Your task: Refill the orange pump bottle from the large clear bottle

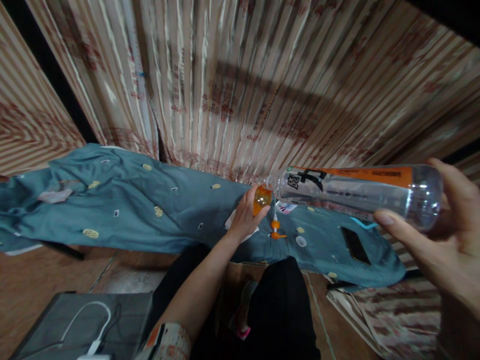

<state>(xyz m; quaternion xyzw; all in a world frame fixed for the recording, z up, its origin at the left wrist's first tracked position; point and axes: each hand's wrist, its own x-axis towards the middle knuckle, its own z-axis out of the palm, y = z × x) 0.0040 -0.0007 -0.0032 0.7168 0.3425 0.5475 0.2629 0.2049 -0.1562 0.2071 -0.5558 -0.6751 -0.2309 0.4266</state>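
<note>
My right hand [446,240] grips the base end of a clear plastic bottle [352,192] with an orange and clear label. The bottle is tipped nearly level, its neck pointing left. Its mouth meets or hangs just over the top of a small orange bottle [261,200]; I cannot tell whether they touch. Around that small bottle my left hand [243,215] is closed, hiding its lower part. An orange pump top [276,230] with a pale tube lies on the cloth right of my left hand. A small clear cap [301,241] lies nearby.
A long narrow table under a green patterned cloth [180,215] runs in front of me. On it lie a black phone [355,245] at right and a pale crumpled piece [55,195] at left. Striped curtain [210,90] hangs behind. A dark box [86,320] with a white cable stands lower left.
</note>
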